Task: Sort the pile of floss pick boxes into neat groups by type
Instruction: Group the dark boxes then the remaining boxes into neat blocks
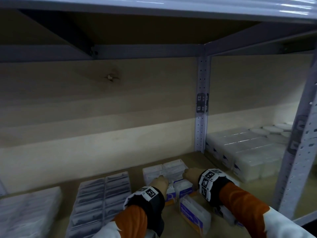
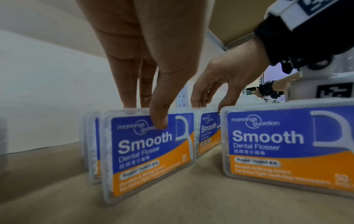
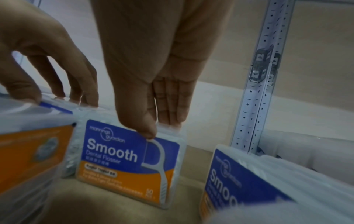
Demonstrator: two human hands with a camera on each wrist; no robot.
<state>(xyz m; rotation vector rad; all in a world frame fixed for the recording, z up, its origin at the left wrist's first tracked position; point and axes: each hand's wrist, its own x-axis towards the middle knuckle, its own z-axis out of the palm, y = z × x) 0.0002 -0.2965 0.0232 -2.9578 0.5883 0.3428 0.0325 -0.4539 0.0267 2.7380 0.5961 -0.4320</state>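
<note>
Meanwhile, left hand (image 2: 153, 84) pinched top edge of upright Smooth box (image 2: 147, 153), lower centre of frame, on shelf (image 2: 172, 212). Right hand (image 3: 153, 84) pinched second Smooth box (image 3: 128, 160) just beside. Step seemed to be aligning Smooth group; next move likely needs pressing boxes flush, keeping them upright.

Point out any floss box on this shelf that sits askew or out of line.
One Smooth box lies tipped on its side at an angle near the shelf's front edge, apart from the upright Smooth boxes that the left hand and right hand are pinching.
</note>
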